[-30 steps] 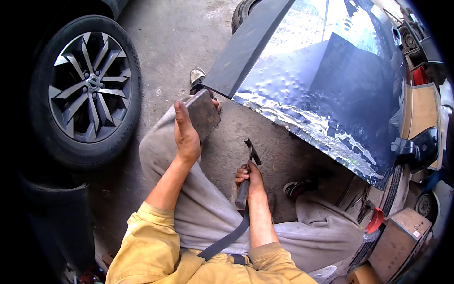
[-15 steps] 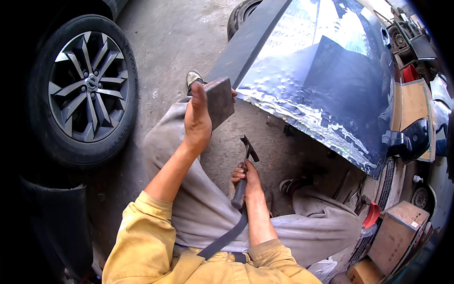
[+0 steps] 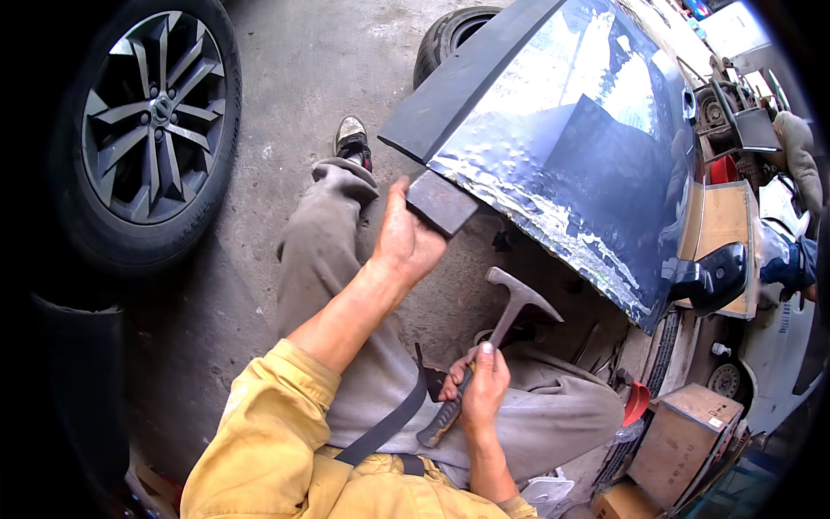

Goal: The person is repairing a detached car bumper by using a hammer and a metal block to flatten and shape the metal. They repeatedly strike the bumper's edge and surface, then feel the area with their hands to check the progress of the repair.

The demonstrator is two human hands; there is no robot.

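The metal block (image 3: 442, 204) has moved rightward to the near corner of the dented blue panel (image 3: 596, 164), and the hammer (image 3: 516, 298) has swung right — the work seems centred on that edge. The left hand (image 3: 411, 235) grips the block; the right hand (image 3: 481, 385) is closed round the hammer's handle, below the panel — block-to-panel contact I cannot tell.

The brown box (image 3: 679, 450) bears printed marks (too small to read).
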